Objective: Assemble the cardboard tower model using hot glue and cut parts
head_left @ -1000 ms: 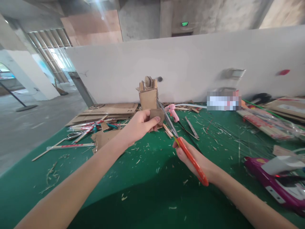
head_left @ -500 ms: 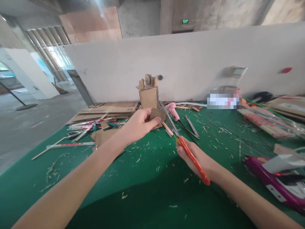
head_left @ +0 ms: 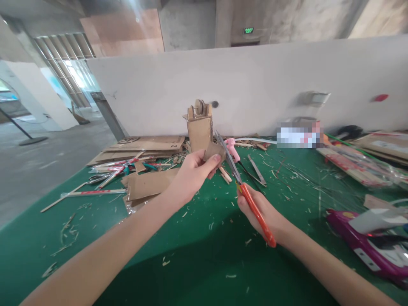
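Observation:
My left hand (head_left: 198, 172) pinches a small piece of brown cardboard (head_left: 214, 150) between thumb and fingers, above the green table. Wrapped round the orange handles of a pair of scissors (head_left: 234, 170) is my right hand (head_left: 258, 208). The blades point up and away, close beside the cardboard's right edge; whether they touch it I cannot tell. Just behind my left hand stands a tall cardboard box model (head_left: 199, 129) with a round cardboard wheel on top. A pink glue gun (head_left: 232, 149) lies behind the scissors.
Cardboard sheets (head_left: 149, 143) and wrapped sticks (head_left: 95, 192) lie at the left. A metal strip (head_left: 256, 169) rests right of the scissors. At the right are a purple power strip (head_left: 366, 242) and packaged wood sticks (head_left: 353, 163). Scraps litter the green table (head_left: 191, 263); a white partition (head_left: 255, 89) stands behind.
My left hand has moved slightly right with the cardboard, and its fingers have shifted on the piece. The scissors have tilted a little; their handles sit slightly further left.

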Motion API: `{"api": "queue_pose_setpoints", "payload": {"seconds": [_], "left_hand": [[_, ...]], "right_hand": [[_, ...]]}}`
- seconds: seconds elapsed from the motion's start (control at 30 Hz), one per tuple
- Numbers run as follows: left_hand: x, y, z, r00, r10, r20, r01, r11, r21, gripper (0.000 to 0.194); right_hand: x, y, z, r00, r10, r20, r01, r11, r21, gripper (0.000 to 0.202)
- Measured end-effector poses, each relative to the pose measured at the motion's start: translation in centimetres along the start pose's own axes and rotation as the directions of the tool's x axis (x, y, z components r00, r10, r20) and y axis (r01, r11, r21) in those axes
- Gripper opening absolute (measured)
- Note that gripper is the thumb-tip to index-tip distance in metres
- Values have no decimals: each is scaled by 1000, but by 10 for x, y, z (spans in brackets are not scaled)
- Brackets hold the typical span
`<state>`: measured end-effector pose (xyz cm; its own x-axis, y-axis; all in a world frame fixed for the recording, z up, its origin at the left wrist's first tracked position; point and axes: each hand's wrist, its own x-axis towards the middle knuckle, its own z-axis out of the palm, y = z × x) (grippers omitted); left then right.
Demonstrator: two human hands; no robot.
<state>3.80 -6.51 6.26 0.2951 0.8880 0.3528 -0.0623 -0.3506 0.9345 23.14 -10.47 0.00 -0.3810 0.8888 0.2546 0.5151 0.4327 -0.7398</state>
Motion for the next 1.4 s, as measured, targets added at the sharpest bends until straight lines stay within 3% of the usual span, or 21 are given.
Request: {"api": "queue_pose_setpoints", "payload": {"seconds": [0.23,0.43,0.53,0.63,0.73,0.8,0.97,1.13,1.3,1.4], "left_hand": [[1,31,-14,995,-84,60,59,937,343,25],[1,41,-20,988,-138,61,99,896,432,24],[1,32,-17,994,-111,23,95,926,365,25],[2,15,-8,998,-66,-13,67,996,51,25],[2,0,1,998,-53,-39,43,976,-213,25],[1,-5,4,998,-40,-50,29,978,-207,26],[1,-1,-2,999,3,-34,-1,998,70,29],[-1,10,-3,1000,18,-12,-15,978,210,29],[-1,9,-2,999,-16,-32,21,983,183,26],[-3,1,4,997,-38,-62,40,999,33,25]], "right_hand": [[-1,-6,-7,995,25,93,-25,1000,-2,43],[2,-1,-5,998,55,41,-50,993,-104,46],[2,0,-5,999,42,7,-41,992,-119,45],[2,0,-3,998,59,-35,-62,993,-97,43],[1,-1,0,996,78,-46,-81,994,-73,41],[0,-3,0,997,72,-22,-73,996,-49,41],[-3,-10,-6,996,47,71,-46,999,-24,40],[0,-7,-5,997,74,35,-72,996,-55,42],[1,-1,-2,997,72,0,-72,992,-107,44],[1,-1,1,997,74,-11,-75,993,-96,43]]}}
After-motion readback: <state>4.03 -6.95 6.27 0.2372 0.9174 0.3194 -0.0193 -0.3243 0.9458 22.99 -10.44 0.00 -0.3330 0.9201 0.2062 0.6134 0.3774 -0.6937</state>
